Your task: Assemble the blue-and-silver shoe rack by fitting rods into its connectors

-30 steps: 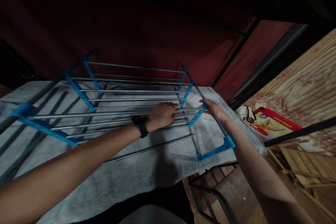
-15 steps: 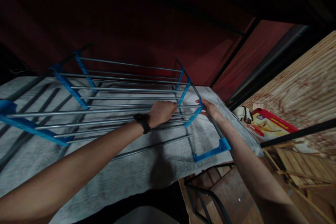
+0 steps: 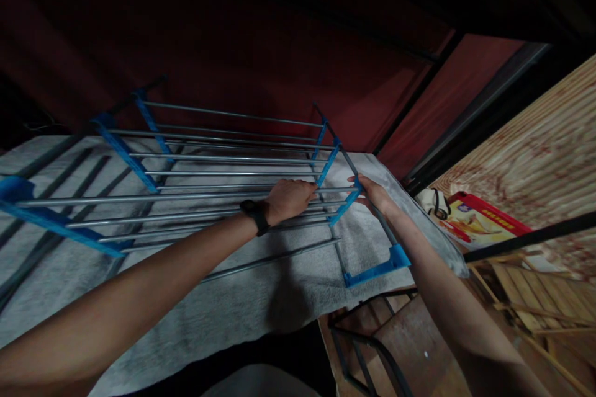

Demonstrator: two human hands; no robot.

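In the middle of the scene, on a light grey cloth (image 3: 223,313), a tubular metal rack (image 3: 228,159), with thin rods running from left to right between blue plastic brackets. At the right side of this rack, closed around a dark side tube (image 3: 384,223) and the upper end of a blue bracket (image 3: 341,209), the right hand (image 3: 372,192), with fingers on both sides. Just to the left, laid over the rods with the back upward and fingers bent, the left hand (image 3: 292,198); cannot tell from this view how firmly closed. On the left wrist, a black watch (image 3: 255,217).

At the near right end of the side tube, another bracket (image 3: 372,273), also blue. Nearer than the left hand, a single rod (image 3: 274,258), lying slightly aslant; hard to tell whether attached at its right end.

Farther out, beyond the rack, a dark red wall (image 3: 261,62). On the right, well apart from both hands, a red and yellow box (image 3: 484,220), with a white object (image 3: 433,201) of unclear kind just beside. Nearer, slatted wooden furniture (image 3: 540,291) and a black metal frame (image 3: 363,347).
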